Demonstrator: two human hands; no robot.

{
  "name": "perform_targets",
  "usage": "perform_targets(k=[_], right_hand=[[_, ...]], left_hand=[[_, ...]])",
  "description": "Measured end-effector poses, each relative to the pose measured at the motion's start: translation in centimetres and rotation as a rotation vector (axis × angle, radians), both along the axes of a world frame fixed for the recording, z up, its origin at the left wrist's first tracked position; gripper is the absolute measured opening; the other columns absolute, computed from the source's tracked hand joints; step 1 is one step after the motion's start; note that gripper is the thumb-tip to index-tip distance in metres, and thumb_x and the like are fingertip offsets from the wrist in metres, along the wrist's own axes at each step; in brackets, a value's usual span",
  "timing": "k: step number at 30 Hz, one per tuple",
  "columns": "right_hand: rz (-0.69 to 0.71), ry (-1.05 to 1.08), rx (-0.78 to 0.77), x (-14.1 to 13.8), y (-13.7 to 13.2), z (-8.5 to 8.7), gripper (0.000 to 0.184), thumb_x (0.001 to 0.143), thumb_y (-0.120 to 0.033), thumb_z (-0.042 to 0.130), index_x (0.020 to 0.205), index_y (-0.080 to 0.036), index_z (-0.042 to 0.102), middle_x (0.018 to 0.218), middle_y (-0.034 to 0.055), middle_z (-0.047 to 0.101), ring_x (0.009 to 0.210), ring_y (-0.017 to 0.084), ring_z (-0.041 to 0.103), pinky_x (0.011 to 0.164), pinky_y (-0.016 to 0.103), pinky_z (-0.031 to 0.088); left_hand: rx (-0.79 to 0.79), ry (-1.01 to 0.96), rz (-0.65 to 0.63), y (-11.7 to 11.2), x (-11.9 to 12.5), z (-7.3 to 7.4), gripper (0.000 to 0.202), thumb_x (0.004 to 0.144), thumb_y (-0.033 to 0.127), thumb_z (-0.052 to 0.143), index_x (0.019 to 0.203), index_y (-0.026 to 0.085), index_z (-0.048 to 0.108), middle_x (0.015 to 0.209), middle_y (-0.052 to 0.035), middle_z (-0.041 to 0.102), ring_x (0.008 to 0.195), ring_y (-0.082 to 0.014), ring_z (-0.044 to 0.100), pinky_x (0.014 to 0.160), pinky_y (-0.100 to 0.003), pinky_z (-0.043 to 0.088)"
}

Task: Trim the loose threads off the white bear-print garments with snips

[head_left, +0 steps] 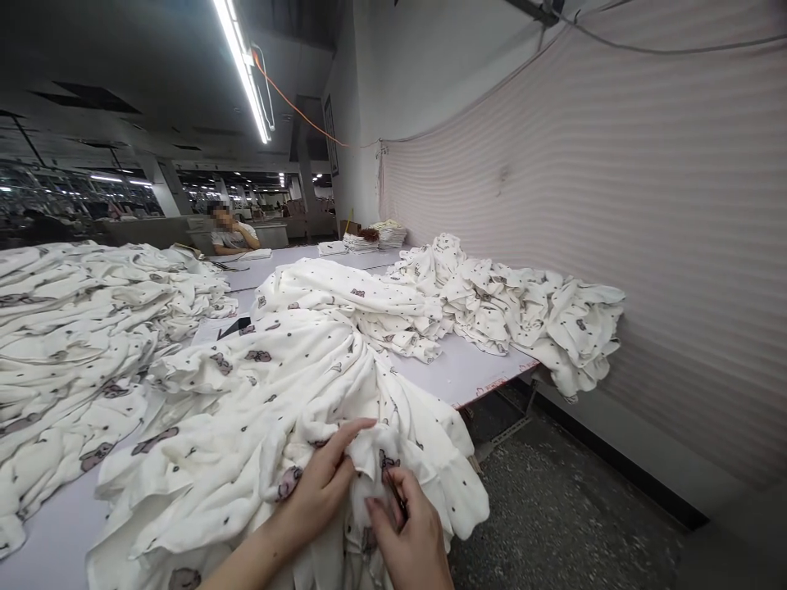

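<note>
A white garment cloth (246,418) with small dark dots and greyish-purple animal prints lies in folds before me and hangs over the near table edge. My left hand (325,479) grips a gathered part of it, thumb and fingers closed on the fabric. Just to the right, my right hand (409,520) is closed around a slim dark tool that looks like thread snips (397,496). Its tip is at the cloth, close to a printed figure. The fingers hide most of the tool.
A large heap of the same printed cloth (67,328) covers the left side. Another pile (510,303) hangs over the table's right edge. Folded stacks (387,235) stand at the far end of the table (430,377). A person (234,233) sits across it. Speckled floor (571,500) shows at right.
</note>
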State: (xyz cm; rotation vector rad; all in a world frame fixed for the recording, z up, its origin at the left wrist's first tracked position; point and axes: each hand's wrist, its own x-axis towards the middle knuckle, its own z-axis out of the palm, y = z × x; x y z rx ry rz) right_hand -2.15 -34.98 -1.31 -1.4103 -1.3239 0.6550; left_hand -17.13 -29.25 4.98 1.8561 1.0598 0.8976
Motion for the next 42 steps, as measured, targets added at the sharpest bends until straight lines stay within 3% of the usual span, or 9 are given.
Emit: perform_targets(k=[5, 13, 18, 21, 24, 28, 32, 36, 42], right_hand=[[0.012, -0.067, 0.087, 2.2, 0.5, 1.2, 0.016, 0.08, -0.023, 0.046, 0.088, -0.02, 0.06, 0.071, 0.0015, 0.064, 0.061, 0.016, 0.057, 0.054, 0.023, 0.042], [0.202, -0.156, 0.14, 4.5, -0.1, 4.7, 0.024, 0.082, -0.032, 0.057, 0.104, -0.027, 0.066, 0.087, 0.0028, 0.064, 0.073, 0.018, 0.064, 0.053, 0.02, 0.047], [0.212, -0.225, 0.186, 3.5, 0.1, 5.0, 0.02, 0.083, -0.031, 0.056, 0.099, -0.029, 0.067, 0.083, 0.002, 0.065, 0.071, 0.018, 0.064, 0.065, 0.024, 0.049], [0.094, -0.238, 0.151, 2.7, 0.1, 4.1, 0.035, 0.075, -0.033, 0.065, 0.11, -0.028, 0.062, 0.09, 0.0029, 0.065, 0.076, 0.02, 0.065, 0.064, 0.025, 0.05], [0.018, -0.288, 0.124, 2.4, 0.4, 3.7, 0.017, 0.079, -0.029, 0.056, 0.093, -0.025, 0.064, 0.081, 0.0021, 0.063, 0.067, 0.019, 0.063, 0.059, 0.025, 0.047], [0.009, -0.249, 0.125, 3.3, 1.6, 4.1, 0.017, 0.084, -0.023, 0.045, 0.083, -0.023, 0.062, 0.075, 0.0014, 0.061, 0.066, 0.017, 0.06, 0.058, 0.024, 0.045], [0.064, -0.123, 0.061, 3.9, 3.2, 4.3, 0.01, 0.082, -0.026, 0.054, 0.088, -0.021, 0.06, 0.077, 0.0015, 0.065, 0.072, 0.018, 0.064, 0.061, 0.022, 0.048], [0.061, -0.034, 0.074, 3.3, 3.3, 4.2, 0.012, 0.085, -0.033, 0.055, 0.086, -0.021, 0.058, 0.074, 0.0009, 0.065, 0.065, 0.016, 0.063, 0.053, 0.019, 0.047], [0.156, -0.086, 0.319, 2.1, 2.3, 4.6, 0.025, 0.079, -0.016, 0.055, 0.101, -0.024, 0.065, 0.093, 0.0038, 0.067, 0.087, 0.018, 0.064, 0.073, 0.021, 0.049]], left_hand=[[0.03, 0.083, 0.029, -0.5, -0.3, -0.1, 0.015, 0.086, 0.017, 0.044, 0.098, 0.024, 0.05, 0.087, 0.0004, 0.054, 0.079, -0.0174, 0.051, 0.069, -0.026, 0.04], [0.071, 0.129, 0.024, -0.5, -0.3, -0.1, 0.015, 0.085, 0.017, 0.044, 0.098, 0.023, 0.05, 0.087, 0.0009, 0.053, 0.075, -0.0166, 0.048, 0.065, -0.025, 0.037], [0.132, 0.11, 0.034, -0.5, 0.1, 0.2, 0.014, 0.082, 0.014, 0.048, 0.092, 0.022, 0.053, 0.089, -0.0004, 0.055, 0.083, -0.0179, 0.052, 0.075, -0.027, 0.04], [0.212, 0.107, 0.106, -0.4, 0.4, 0.1, 0.018, 0.075, 0.009, 0.049, 0.087, 0.021, 0.056, 0.104, -0.005, 0.051, 0.102, -0.0215, 0.05, 0.089, -0.031, 0.038], [0.277, 0.077, 0.109, -0.2, 0.4, 0.1, 0.016, 0.071, 0.006, 0.052, 0.079, 0.02, 0.056, 0.114, -0.0073, 0.049, 0.11, -0.0241, 0.047, 0.095, -0.034, 0.035], [-0.058, -0.018, -0.053, 0.1, 0.0, 0.3, 0.005, 0.079, 0.02, 0.06, 0.08, 0.02, 0.056, 0.084, -0.0009, 0.059, 0.083, -0.0183, 0.055, 0.074, -0.026, 0.041], [-0.384, -0.159, -0.13, 0.5, -0.1, 0.6, 0.027, 0.084, 0.043, 0.058, 0.089, 0.017, 0.064, 0.086, -0.0018, 0.063, 0.089, -0.0204, 0.055, 0.081, -0.028, 0.041], [-0.445, -0.239, -0.074, 0.8, 0.4, 0.5, 0.036, 0.085, 0.05, 0.054, 0.077, 0.016, 0.061, 0.073, 0.0008, 0.056, 0.078, -0.0178, 0.052, 0.076, -0.027, 0.04], [-0.373, -0.222, -0.045, 0.6, 0.9, 0.7, 0.036, 0.087, 0.05, 0.051, 0.079, 0.017, 0.062, 0.083, -0.0013, 0.061, 0.089, -0.0208, 0.053, 0.086, -0.03, 0.039]])
